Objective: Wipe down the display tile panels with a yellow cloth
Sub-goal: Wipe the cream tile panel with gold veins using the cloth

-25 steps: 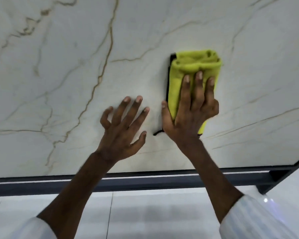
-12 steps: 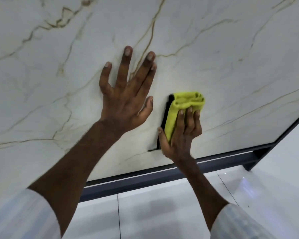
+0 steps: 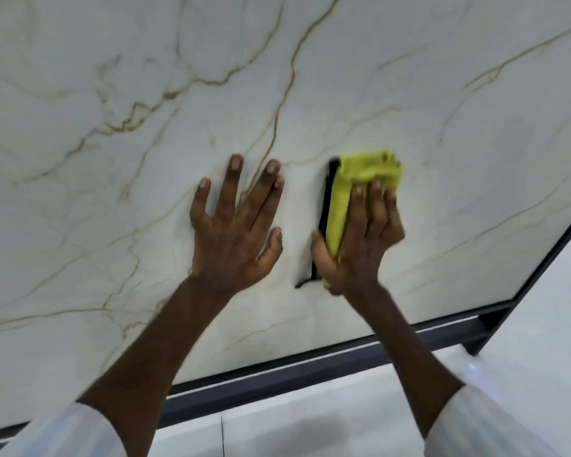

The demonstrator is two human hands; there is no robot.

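Because my arms come up from the bottom of the view, I start there: pale shirt sleeves [image 3: 482,427] over a glossy white tiled floor [image 3: 310,430]. Beyond them a dark metal frame rail [image 3: 277,374] runs under the panel's bottom edge.

Above that rail, my left hand [image 3: 234,232] lies flat and spread on the large white marble-look tile panel with tan veins [image 3: 112,94], holding nothing. Just beside it, apart from it, my right hand [image 3: 360,245] presses the folded yellow microfibre cloth [image 3: 338,206] against the panel. The fingers lie nearly straight over the cloth and the thumb sits out at its left side. The cloth sits above the bottom edge, towards the panel's right edge. A dark strip runs down its left side; I cannot tell whether that is trim or shadow.

I judge the cloth to be light, soft and limp. On so slick a face it should bunch or slide unless held flat, so I would take it across the fold, palm down, with the thumb hooking one side. The panel looks hard, stiff and probably brittle at its edges, so steady pressure should suit it better than leaning.
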